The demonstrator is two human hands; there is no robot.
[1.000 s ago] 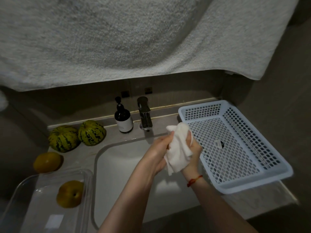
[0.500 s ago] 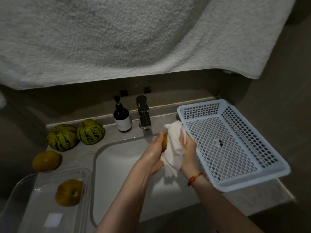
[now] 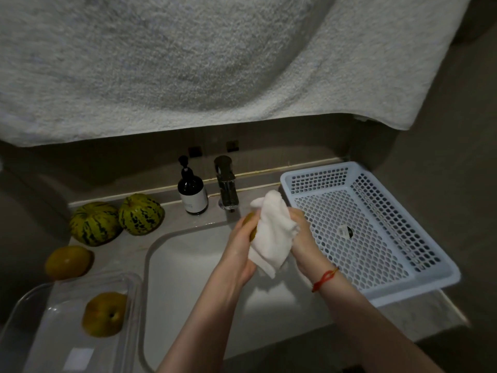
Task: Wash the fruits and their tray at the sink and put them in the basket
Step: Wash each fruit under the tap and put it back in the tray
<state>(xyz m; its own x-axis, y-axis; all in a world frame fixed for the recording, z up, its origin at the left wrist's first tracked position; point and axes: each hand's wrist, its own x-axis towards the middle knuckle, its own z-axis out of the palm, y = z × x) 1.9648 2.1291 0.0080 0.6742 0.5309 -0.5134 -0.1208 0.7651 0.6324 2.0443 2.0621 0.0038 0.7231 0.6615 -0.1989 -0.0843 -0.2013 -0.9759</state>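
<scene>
No readable writing: the dark pump bottle (image 3: 192, 190) wears a pale label too blurred to read, and the sticker (image 3: 346, 231) in the blue basket (image 3: 403, 289) is too small. Over the sink (image 3: 188, 267), the left hand (image 3: 243, 247) cups a yellow-green fruit (image 3: 252, 232), fingers curled round it. The right hand (image 3: 302, 238) grips a white cloth (image 3: 271, 235) against that fruit, wrist bent inward.

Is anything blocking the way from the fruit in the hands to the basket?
Nothing visible. The fruit, wrapped in the white cloth, sits right beside the basket, which holds only a small label.
</scene>
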